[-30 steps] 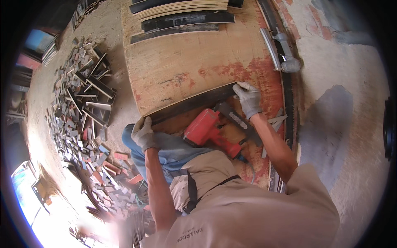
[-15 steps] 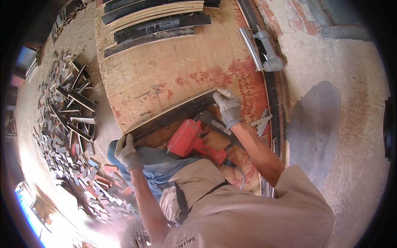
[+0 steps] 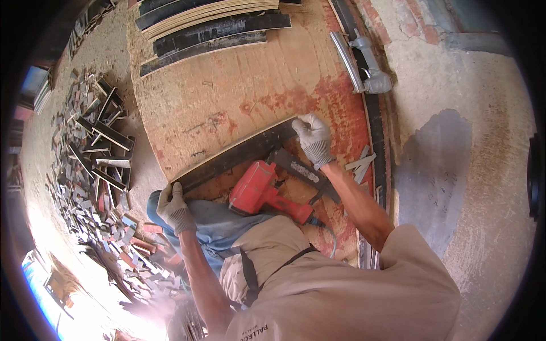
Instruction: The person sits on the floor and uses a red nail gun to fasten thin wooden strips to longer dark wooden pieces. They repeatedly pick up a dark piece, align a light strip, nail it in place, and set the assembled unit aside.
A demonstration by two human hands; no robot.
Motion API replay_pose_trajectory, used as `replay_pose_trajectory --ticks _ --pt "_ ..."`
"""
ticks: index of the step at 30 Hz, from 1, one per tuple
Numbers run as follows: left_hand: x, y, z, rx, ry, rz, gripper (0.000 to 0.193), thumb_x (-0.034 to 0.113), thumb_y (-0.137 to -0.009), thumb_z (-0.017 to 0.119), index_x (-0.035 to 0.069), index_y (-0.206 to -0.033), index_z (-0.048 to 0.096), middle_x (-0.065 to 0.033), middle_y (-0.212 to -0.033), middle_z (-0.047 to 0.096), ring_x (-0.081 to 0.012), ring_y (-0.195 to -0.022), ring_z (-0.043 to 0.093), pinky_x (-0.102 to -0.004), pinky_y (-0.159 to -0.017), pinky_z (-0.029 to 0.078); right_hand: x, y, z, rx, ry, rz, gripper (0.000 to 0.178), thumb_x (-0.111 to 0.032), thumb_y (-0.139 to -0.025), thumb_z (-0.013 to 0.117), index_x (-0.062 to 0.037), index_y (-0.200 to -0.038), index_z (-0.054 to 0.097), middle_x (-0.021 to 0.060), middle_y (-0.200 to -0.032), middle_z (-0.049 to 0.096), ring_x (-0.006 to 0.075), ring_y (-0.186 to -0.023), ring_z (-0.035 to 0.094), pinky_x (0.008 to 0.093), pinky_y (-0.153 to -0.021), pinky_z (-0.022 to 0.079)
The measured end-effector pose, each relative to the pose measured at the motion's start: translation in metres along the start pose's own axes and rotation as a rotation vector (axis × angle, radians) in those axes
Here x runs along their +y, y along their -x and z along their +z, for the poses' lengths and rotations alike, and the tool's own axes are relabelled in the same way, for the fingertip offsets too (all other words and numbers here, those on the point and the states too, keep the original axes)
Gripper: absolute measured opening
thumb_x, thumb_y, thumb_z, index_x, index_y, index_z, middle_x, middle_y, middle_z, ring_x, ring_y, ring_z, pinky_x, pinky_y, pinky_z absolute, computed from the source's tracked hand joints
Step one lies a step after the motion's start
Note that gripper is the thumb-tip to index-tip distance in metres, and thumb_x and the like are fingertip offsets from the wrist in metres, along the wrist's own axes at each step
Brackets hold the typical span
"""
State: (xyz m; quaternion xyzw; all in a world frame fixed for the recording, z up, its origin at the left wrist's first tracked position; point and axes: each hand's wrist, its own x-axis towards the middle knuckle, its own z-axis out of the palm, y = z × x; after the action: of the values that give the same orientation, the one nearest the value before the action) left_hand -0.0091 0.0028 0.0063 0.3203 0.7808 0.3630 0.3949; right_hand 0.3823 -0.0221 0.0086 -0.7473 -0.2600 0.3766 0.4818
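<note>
A long black-faced plywood strip lies slantwise in front of me, its pale edge facing away. At its left end, my gloved left hand is closed on it, thumb on the near face. My right hand, gloved too, grips the far right end between thumb and fingers. Between the strip and my lap rests a red nail gun with a black magazine and a thin air hose; neither hand touches it.
Stacked black-faced strips lie at the far end of the plywood worktop. A grey nail gun sits along its right edge, and small pale strips lie near my right forearm. Wood offcuts are heaped on the floor at left.
The strip's right end and my right hand have shifted slightly away from me, and the strip's black face has tipped a little. My left hand stays at its end.
</note>
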Motion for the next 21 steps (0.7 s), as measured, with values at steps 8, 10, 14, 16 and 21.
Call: replay_pose_trajectory --ticks 8,10,14,16,21 --pt "0.005 0.004 0.0 -0.003 -0.006 -0.012 0.026 0.01 -0.092 0.079 -0.007 -0.112 0.076 -0.0072 -0.096 0.075 -0.0123 -0.084 0.065 -0.0264 -0.08 0.054 -0.01 -0.002 0.001 -0.003 -0.001 0.045 0.018 -0.011 -0.095 0.075 -0.0017 -0.11 0.075 -0.0048 -0.072 0.063 0.0022 -0.053 0.051 0.022 -0.046 0.042" --pt "0.005 0.003 0.001 0.0 -0.021 -0.015 0.026 0.01 -0.092 0.079 -0.007 -0.111 0.076 -0.0075 -0.096 0.075 -0.0126 -0.084 0.065 -0.0266 -0.08 0.054 -0.009 -0.004 0.001 0.0 -0.024 0.058 0.016 -0.01 -0.094 0.075 -0.0019 -0.108 0.076 -0.0046 -0.072 0.064 0.0023 -0.053 0.052 0.0215 -0.046 0.043" --pt "0.002 0.002 -0.001 0.017 -0.016 -0.034 0.026 0.011 -0.092 0.079 -0.007 -0.111 0.076 -0.0076 -0.097 0.076 -0.0129 -0.085 0.065 -0.0269 -0.081 0.054 -0.014 -0.005 0.003 0.006 -0.058 0.09 0.01 -0.008 -0.093 0.075 -0.0021 -0.101 0.077 -0.0047 -0.07 0.064 0.0022 -0.053 0.052 0.0212 -0.046 0.042" --pt "0.001 0.002 -0.001 0.018 -0.017 -0.022 0.027 0.011 -0.092 0.08 -0.007 -0.111 0.076 -0.0083 -0.097 0.076 -0.0138 -0.085 0.066 -0.0278 -0.081 0.054 -0.012 -0.007 0.002 -0.015 -0.042 0.092 0.012 -0.008 -0.093 0.076 -0.0018 -0.103 0.077 -0.0034 -0.073 0.066 0.0027 -0.056 0.055 0.0211 -0.048 0.046" --pt "0.026 0.015 0.008 0.02 -0.324 0.163 0.028 0.012 -0.089 0.08 -0.004 -0.112 0.075 -0.0139 -0.102 0.076 -0.022 -0.088 0.069 -0.0329 -0.083 0.055 -0.01 -0.012 -0.006 -0.016 0.016 0.148 0.017 -0.01 -0.092 0.077 -0.0012 -0.106 0.077 -0.0007 -0.078 0.071 0.0037 -0.062 0.061 0.0213 -0.052 0.054"
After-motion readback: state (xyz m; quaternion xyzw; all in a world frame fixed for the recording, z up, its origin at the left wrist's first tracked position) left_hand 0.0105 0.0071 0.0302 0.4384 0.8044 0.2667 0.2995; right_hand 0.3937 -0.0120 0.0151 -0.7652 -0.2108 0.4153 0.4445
